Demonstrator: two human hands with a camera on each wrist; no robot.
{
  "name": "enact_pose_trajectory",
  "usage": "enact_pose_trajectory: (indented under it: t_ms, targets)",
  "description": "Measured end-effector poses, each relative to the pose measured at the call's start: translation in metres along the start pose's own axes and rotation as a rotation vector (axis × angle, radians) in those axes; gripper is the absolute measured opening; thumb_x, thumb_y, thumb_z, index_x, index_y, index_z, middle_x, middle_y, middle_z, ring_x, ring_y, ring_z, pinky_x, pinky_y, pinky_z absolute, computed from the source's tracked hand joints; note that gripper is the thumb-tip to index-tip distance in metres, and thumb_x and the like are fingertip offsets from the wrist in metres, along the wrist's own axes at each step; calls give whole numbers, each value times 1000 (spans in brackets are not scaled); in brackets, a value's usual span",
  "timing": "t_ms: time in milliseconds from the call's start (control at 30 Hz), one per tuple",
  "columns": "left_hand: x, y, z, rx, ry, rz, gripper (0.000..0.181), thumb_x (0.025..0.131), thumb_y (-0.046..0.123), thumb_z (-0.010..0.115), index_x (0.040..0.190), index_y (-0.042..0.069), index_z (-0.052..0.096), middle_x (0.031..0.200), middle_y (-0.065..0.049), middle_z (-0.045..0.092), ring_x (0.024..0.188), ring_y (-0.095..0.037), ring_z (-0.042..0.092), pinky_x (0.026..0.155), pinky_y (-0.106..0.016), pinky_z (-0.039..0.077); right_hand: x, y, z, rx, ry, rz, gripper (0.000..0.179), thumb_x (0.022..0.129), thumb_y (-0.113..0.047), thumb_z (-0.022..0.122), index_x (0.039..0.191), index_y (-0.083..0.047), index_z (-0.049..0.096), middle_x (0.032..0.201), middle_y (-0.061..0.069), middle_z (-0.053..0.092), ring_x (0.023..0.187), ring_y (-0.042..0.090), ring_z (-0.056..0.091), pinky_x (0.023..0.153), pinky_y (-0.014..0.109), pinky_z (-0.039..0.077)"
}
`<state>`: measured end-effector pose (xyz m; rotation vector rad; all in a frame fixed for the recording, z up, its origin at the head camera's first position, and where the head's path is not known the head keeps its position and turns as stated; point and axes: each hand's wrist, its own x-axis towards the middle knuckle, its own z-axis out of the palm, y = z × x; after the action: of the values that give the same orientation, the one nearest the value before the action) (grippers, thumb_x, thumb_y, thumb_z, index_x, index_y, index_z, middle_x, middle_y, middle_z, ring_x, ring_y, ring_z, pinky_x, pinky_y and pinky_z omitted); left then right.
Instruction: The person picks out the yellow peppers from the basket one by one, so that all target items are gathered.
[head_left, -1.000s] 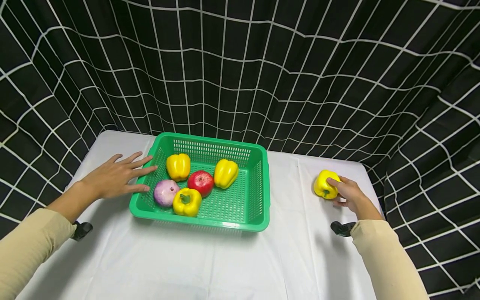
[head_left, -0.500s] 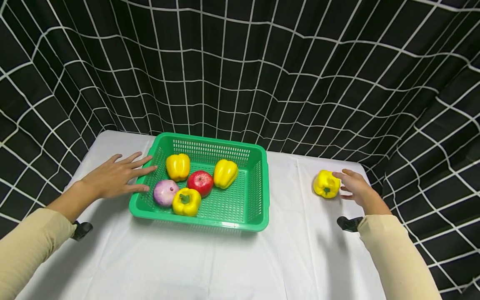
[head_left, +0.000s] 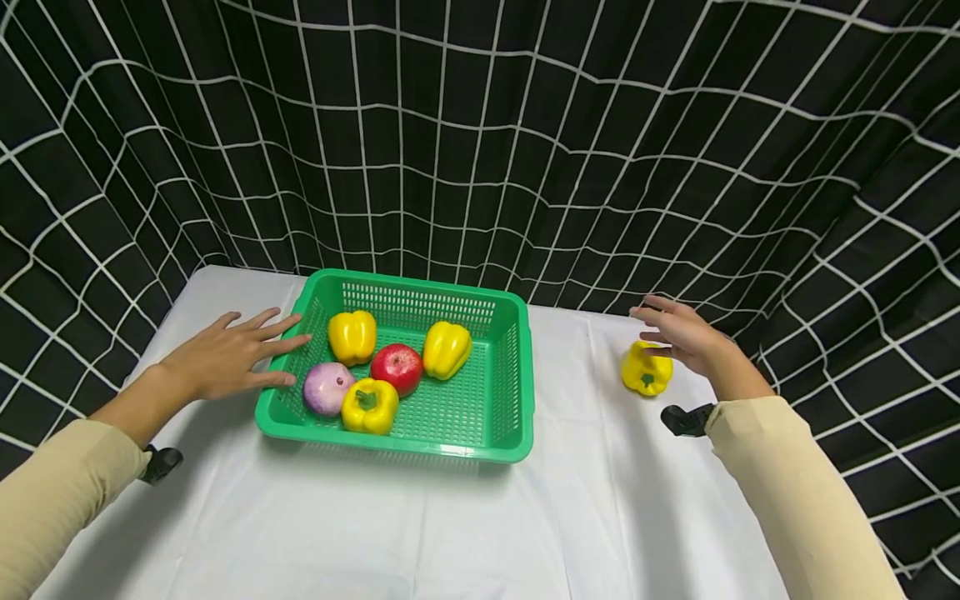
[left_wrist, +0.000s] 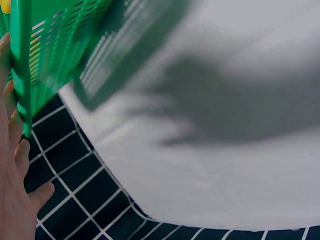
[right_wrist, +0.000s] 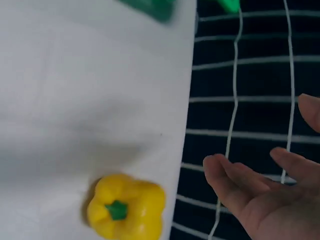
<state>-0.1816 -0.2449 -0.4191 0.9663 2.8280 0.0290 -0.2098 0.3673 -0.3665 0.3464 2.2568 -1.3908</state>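
My left hand (head_left: 225, 354) lies with fingers spread over the left rim of a green plastic basket (head_left: 525, 392). In the left wrist view its fingers lie along the basket's side. My right hand (head_left: 682, 337) is raised just above and behind a yellow bell pepper (head_left: 645, 372) on the cloth, holding nothing. The right wrist view shows the pepper (right_wrist: 127, 207) with its green stem, apart from the loosely extended fingers. In the basket are more yellow bell peppers (head_left: 370, 406), a red pomegranate-like fruit (head_left: 397, 369) and a round purple-and-white vegetable (head_left: 327, 388).
A white cloth (head_left: 315, 525) covers the table under the basket and the lone pepper. Black curtains (head_left: 450, 150) with a white grid stand behind the table and along both sides. A dark wrist device (head_left: 686, 419) sits below the right hand.
My right hand has let go of the yellow bell pepper, leaving it on the cloth, and lifted up and away toward the back. The left hand stays at the basket rim.
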Motion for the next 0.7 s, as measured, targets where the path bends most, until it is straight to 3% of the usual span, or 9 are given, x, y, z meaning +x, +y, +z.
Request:
enact_pose_trajectory:
  t_ms: [333, 433, 700]
  targets:
    - [-1, -2, 2, -6, 6, -5, 68, 96, 59, 53, 152, 23, 43, 160, -12, 32, 146, -42, 25, 109, -72, 24, -1, -51, 59, -111, -210, -176, 77, 103, -29, 54, 160, -6, 7, 158, 27, 26, 143, 48, 30, 114, 58, 31]
    - [-1, -2, 1, -9, 8, -4, 68, 96, 60, 53, 152, 22, 43, 160, -12, 32, 146, -42, 25, 109, -72, 24, 3, -60, 82, -104, -265, -226, 78, 102, -30, 56, 160, -8, 9, 159, 25, 24, 143, 45, 32, 115, 55, 31]
    - [0, -1, 2, -17, 2, -9, 68, 96, 60, 52, 152, 22, 43, 161, -11, 31, 147, -42, 24, 110, -71, 23, 14, -69, 126, -17, -332, -228, 77, 102, -28, 58, 160, -9, 12, 159, 23, 25, 141, 43, 36, 115, 51, 31]
